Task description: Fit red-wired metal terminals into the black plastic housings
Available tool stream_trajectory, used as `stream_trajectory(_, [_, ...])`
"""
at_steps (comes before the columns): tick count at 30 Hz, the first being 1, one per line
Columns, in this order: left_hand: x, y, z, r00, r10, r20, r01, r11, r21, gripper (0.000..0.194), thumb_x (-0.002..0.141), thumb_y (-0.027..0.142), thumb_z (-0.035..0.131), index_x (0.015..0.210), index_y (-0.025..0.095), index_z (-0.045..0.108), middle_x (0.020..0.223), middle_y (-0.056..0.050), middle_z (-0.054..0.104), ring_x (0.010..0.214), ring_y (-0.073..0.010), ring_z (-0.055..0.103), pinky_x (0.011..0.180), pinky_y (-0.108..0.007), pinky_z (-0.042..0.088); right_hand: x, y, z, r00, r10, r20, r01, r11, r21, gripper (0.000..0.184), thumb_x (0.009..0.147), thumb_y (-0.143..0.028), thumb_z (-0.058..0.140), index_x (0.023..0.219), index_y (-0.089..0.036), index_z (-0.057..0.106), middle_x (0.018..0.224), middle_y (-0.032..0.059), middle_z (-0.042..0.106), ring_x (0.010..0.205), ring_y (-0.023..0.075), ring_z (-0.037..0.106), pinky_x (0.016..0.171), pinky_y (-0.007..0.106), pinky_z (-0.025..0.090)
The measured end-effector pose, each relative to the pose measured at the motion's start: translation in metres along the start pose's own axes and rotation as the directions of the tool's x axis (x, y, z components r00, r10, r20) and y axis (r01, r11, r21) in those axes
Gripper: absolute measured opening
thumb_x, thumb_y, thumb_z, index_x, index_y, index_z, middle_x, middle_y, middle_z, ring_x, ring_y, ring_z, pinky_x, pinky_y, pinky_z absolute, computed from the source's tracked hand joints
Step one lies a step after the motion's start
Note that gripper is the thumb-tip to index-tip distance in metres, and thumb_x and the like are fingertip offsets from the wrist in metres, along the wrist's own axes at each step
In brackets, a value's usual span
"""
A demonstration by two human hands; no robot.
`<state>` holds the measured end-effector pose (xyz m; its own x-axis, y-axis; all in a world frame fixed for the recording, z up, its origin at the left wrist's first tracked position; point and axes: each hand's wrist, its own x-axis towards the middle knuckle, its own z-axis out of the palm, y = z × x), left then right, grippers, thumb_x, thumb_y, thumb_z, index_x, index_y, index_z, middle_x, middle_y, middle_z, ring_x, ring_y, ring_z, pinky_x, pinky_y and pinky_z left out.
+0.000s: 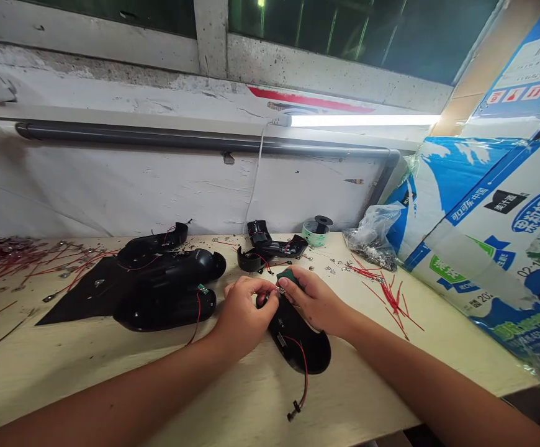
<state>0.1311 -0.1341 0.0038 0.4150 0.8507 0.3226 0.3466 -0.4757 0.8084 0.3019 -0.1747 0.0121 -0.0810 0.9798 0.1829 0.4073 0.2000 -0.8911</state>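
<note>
A black curved plastic shell (314, 354) lies hollow side up on the table, under both my hands. A red and black wire (306, 366) with a small connector at its end trails from it toward me. My left hand (246, 310) is closed at the shell's far end, thumb and fingertips pinched together; what they pinch is hidden. My right hand (316, 301) wraps round a dark green rounded piece (291, 277), its kind unclear. A small shiny metal part (280, 290) shows between the two hands' fingertips.
Several black shells (167, 301) lie at left on a dark sheet (77, 292), with more black parts (272, 248) near the wall. Red wires (393, 298), a clear bag (375, 233) of small parts and a tape roll (315, 233) are at right, beside a carton (475, 217).
</note>
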Motion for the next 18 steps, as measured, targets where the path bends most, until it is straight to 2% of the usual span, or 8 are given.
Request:
stream_trajectory(5, [-0.0008,0.0012,0.0000,1.000,-0.003,-0.002,0.003,1.000,0.017,0.017,0.082,0.027,0.059,0.076,0.020,0.072,0.072,-0.003,0.061,0.082,-0.0212,0.058,0.079,-0.036,0.044,0.0000,0.0014,0.0013,1.000,0.031,-0.006,-0.031,0.999,-0.027,0.038,0.099,-0.055,0.048,0.079,-0.022,0.043,0.064,-0.0054,0.043,0.055,0.0114,0.035,0.049,0.025,0.031])
stream_trajectory(11, [-0.0007,0.0012,0.0001,1.000,0.016,-0.013,-0.015,0.999,0.044,0.017,0.081,0.023,0.058,0.074,0.020,0.073,0.069,-0.002,0.060,0.079,-0.0205,0.059,0.075,-0.034,0.044,0.0010,0.0040,0.0005,0.999,0.050,-0.008,-0.050,0.996,-0.071,0.043,0.099,-0.057,0.046,0.076,-0.021,0.046,0.065,-0.0036,0.046,0.056,0.0116,0.038,0.049,0.024,0.032])
stream_trajectory(18, [-0.0003,0.0016,-0.0004,1.000,0.016,-0.002,-0.016,0.999,0.028,0.018,0.084,0.028,0.058,0.078,0.019,0.073,0.073,-0.004,0.062,0.082,-0.0218,0.059,0.078,-0.036,0.045,0.0017,0.0015,0.0021,0.999,-0.026,-0.029,0.027,0.999,0.026,0.035,0.099,-0.050,0.050,0.080,-0.021,0.050,0.070,-0.0022,0.047,0.062,0.0128,0.039,0.054,0.024,0.034])
